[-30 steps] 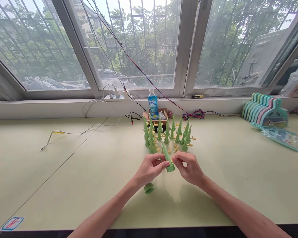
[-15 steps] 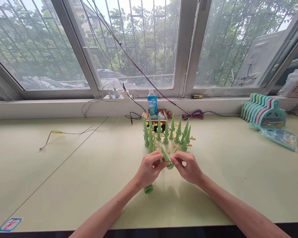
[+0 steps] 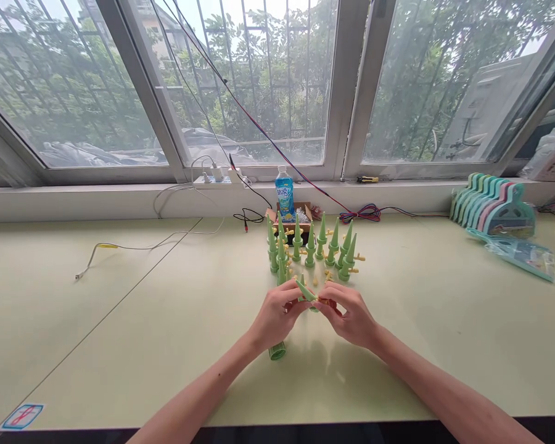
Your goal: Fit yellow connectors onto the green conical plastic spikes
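Observation:
My left hand [image 3: 276, 313] is closed on a green plastic plant watering spike [image 3: 306, 291], its point tilted up and to the left. At the spike's lower right end, the fingertips of my right hand [image 3: 351, 313] pinch a small yellow valve [image 3: 322, 300], mostly covered by the fingers. Whether the valve sits in the spike cannot be made out. Beyond my hands, several green spikes [image 3: 346, 262] stand upright, many with yellow valves sticking out. Loose yellow valves [image 3: 315, 280] lie among them. A green ribbed piece [image 3: 277, 351] lies below my left wrist, partly hidden.
Behind the spikes stand an open cardboard box [image 3: 308, 214] and a blue bottle [image 3: 285, 196]. A coiled red and black cable [image 3: 366, 213] lies to their right. Pastel plastic hangers [image 3: 493, 206] stand at the far right. A white cable [image 3: 134, 248] crosses the pale table [image 3: 120, 351].
The spike has tipped further to the left in my left hand. My right fingers have closed in at its end, and yellow now shows between them.

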### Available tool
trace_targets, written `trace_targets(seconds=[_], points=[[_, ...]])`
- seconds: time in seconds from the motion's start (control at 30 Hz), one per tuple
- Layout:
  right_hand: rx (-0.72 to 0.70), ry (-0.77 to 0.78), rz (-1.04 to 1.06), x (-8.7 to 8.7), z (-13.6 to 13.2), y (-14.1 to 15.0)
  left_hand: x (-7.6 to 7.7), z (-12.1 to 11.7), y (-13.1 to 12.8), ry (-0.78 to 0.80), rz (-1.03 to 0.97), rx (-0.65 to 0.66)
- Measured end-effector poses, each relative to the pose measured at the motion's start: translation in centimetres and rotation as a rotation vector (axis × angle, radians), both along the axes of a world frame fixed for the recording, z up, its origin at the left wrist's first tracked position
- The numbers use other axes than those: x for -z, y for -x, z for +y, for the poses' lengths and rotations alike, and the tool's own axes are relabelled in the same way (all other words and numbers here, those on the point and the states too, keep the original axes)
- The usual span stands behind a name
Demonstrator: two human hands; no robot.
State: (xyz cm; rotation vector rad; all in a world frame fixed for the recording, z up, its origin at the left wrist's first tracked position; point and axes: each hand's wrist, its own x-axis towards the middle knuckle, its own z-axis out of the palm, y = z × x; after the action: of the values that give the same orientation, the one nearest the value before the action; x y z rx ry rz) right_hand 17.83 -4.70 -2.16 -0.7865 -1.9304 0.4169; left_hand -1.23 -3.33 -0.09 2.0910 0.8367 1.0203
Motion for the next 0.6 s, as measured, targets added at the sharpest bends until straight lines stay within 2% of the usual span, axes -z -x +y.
trace_targets(seconds=[0.27,0.6], points=[[-0.039,-0.056,-0.042,0.05,0.10,-0.16,0.08,-0.05,0.17,0.004,0.001,0.018],[-0.038,-0.016,-0.082,-0.31,-0.04,-0.25,-0.01,-0.03,0.13,0.012,0.014,0.016]])
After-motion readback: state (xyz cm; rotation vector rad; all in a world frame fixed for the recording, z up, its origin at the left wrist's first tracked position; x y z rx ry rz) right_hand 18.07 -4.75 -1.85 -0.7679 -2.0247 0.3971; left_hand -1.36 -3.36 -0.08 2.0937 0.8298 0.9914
